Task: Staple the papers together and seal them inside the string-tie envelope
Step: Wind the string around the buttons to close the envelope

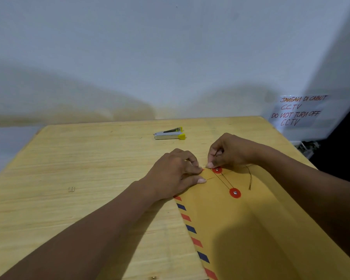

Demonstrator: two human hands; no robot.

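View from the head camera. The string-tie envelope [251,229], tan with a red-and-blue striped border, lies flat on the right half of the wooden table [79,178], its flap end pointing away from us. We see two red discs on it, the upper disc [217,170] on the flap and the lower disc [235,193] on the body. The string [225,179] runs in two taut lines between them, and a loose end [250,178] trails to the right.

The right hand [228,152] hovers just behind the upper disc with its fingers curled. Thumb and forefinger pinch the string, their tips almost touching the disc's rim.

The left hand [176,174] rests on the envelope's far left corner. Its fingers are bent, their tips bearing on the flap just left of the upper disc, and the thumb lies flat on the paper. We cannot tell whether they pinch the edge.

A grey-and-yellow stapler [170,134] lies well apart, near the table's far edge. A hand-lettered notice [297,111] is fixed to the wall at right.
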